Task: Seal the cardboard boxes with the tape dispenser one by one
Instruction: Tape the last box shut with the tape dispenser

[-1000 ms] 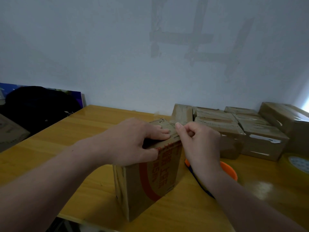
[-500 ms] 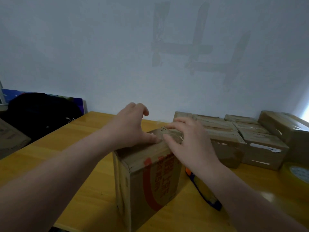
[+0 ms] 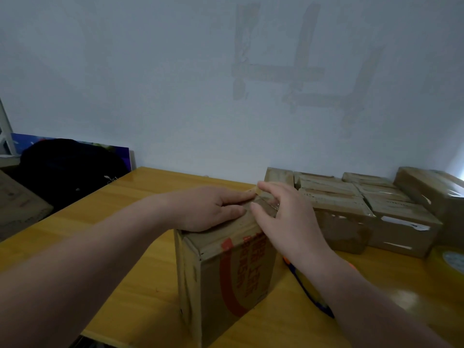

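A tall cardboard box (image 3: 226, 277) with red print stands near the front edge of the wooden table. My left hand (image 3: 208, 209) lies flat on its top, fingers straight and pressing down. My right hand (image 3: 283, 222) rests on the top's right edge, fingers spread over a strip of clear tape there. Behind my right forearm lies the orange and blue tape dispenser (image 3: 308, 295), mostly hidden.
Several taped cardboard boxes (image 3: 391, 217) are stacked at the back right against the wall. A roll of tape (image 3: 454, 259) sits at the right edge. A black bag (image 3: 67, 169) lies off the table's left side. The table (image 3: 130, 247) shows bare wood at left.
My left hand came down from a raised, curled pose and now lies flat on the box top. My right hand slid along the top edge, fingers spreading over the tape.
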A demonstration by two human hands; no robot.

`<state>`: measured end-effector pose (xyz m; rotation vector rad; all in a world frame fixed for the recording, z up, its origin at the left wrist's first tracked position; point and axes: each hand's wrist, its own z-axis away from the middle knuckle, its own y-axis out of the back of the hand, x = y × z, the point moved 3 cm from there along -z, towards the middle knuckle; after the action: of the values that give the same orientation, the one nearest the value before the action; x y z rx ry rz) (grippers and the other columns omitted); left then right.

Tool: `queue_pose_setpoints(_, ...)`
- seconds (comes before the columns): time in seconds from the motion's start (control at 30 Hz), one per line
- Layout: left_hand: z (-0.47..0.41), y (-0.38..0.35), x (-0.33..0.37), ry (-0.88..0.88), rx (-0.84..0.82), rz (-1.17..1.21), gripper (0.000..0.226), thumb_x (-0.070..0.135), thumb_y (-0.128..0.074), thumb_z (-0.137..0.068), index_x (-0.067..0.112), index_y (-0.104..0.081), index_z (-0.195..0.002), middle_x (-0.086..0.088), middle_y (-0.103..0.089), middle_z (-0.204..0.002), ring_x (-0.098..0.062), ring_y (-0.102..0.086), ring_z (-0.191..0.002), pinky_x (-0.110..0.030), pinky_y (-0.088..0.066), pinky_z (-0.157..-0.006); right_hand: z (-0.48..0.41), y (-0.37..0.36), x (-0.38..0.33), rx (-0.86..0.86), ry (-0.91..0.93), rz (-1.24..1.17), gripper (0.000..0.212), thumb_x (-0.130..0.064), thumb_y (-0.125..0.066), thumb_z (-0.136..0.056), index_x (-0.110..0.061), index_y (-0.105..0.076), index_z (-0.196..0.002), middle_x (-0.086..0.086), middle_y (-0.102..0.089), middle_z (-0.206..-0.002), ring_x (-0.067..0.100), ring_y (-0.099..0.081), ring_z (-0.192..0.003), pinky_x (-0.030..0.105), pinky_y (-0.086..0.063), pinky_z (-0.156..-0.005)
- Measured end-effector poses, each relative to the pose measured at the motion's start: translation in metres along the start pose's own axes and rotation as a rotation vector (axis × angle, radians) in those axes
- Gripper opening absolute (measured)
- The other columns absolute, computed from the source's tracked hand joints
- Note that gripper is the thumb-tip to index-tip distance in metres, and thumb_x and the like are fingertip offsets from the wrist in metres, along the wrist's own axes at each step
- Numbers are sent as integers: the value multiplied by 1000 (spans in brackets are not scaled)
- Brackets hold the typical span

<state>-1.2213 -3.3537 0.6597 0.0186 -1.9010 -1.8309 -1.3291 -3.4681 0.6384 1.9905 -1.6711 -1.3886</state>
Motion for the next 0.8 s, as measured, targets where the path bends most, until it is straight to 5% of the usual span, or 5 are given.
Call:
queue_pose_setpoints(0.13,7,1,1,-37,72,177,41,36,-43,-99,43,-42,-139,23,-47,-136,7,-44,-112,-11,-35,-86,0,2,-2,-2,33,-53,43,-32,-59,-92,-27,-52,-134,-16,-50,-130,1,-49,-110,17,-40,-91)
queue_pose_setpoints(0.33,20,-1,-7,-89,589,431,34,29,-61,-89,34,-43,-117,16,-54,-117,-6,-58,-94,-25,-51,-77,-6,15,-22,26,309,14,48,-24,-63,-89,-25,-51,-136,-15,-50,-131,-4,-43,-117,7,-31,-95)
queue_pose_setpoints(0.43,21,-15,-19,-160,572,496,60,22,-72,-81,38,-41,-130,13,-50,-119,-11,-59,-87,-23,-50,-70,5,4,-21,-77,496,169,55,-20,-66,-85,-21,-50,-138,-9,-52,-137,2,-42,-125,7,-24,-100)
queue_pose_setpoints(0.6,20,-49,-40,-220,497,553,30,25,-78,-72,29,-72,-102,13,-57,-113,-16,-61,-91,-30,-57,-73,33,-15,-3,-254,604,173,60,-15,-71,-81,-20,-51,-137,-8,-53,-138,3,-44,-128,20,-35,-106)
queue_pose_setpoints(0.8,24,-78,-35,-320,648,354,29,24,-76,-75,21,-73,-103,9,-68,-107,-2,-61,-97,-18,-52,-77,66,-21,7,-281,607,63,48,-19,-70,-83,-19,-60,-129,-7,-57,-132,2,-47,-127,18,-38,-106)
